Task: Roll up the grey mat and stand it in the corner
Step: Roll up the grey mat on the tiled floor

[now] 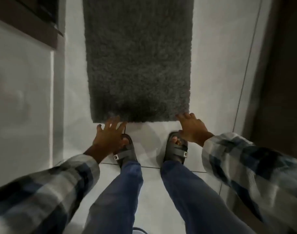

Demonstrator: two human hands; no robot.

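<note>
A shaggy grey mat (138, 61) lies flat on the white tiled floor and runs away from me to the top of the view. My left hand (107, 137) hovers with spread fingers at the mat's near left corner, fingertips at its edge. At the near right corner, the fingers of my right hand (191, 127) touch the mat's edge, apart and holding nothing. The frame is blurred by motion.
My two feet in dark sandals (125, 151) stand just short of the mat's near edge. A white wall with a dark frame (34, 36) closes the left side. A dark brown door or panel (279, 73) runs along the right. Bare floor strips flank the mat.
</note>
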